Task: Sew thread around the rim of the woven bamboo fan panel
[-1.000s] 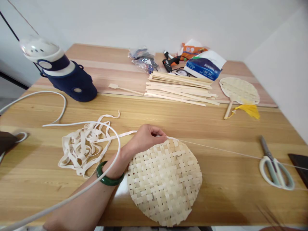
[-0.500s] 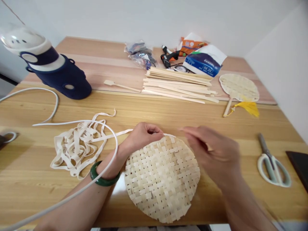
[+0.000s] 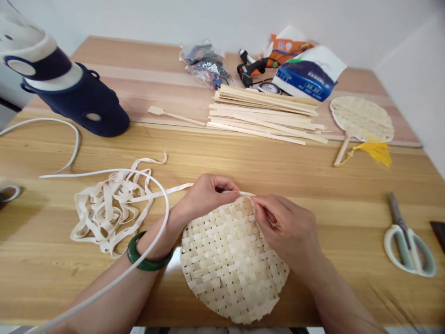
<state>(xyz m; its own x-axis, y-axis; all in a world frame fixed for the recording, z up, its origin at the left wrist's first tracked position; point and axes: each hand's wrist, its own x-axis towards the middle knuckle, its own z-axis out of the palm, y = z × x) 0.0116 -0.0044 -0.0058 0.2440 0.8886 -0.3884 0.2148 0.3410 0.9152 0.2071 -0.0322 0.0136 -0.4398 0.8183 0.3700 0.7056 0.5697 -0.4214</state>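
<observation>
A round woven bamboo fan panel (image 3: pixel 232 260) lies tilted in front of me, its top edge between my hands. My left hand (image 3: pixel 208 197) pinches that edge together with a cream fabric ribbon (image 3: pixel 179 188), which runs back to a loose tangle on the left. My right hand (image 3: pixel 285 222) is closed at the upper right of the edge, thumb and fingertips pinched at the strip along the rim. Whether a needle or thread is between those fingertips is too small to tell.
Scissors (image 3: pixel 408 241) lie at the right. Farther back are bamboo strips (image 3: pixel 264 113), a finished fan (image 3: pixel 361 118) with yellow tassel, a glue gun (image 3: pixel 250 69), a tissue pack (image 3: pixel 306 76) and a blue-and-white lamp-like object (image 3: pixel 86 102). A white cable (image 3: pixel 163 204) loops over my left forearm.
My right hand has come in left to the panel's top edge and now pinches there. My left hand keeps its hold. The view has shifted slightly.
</observation>
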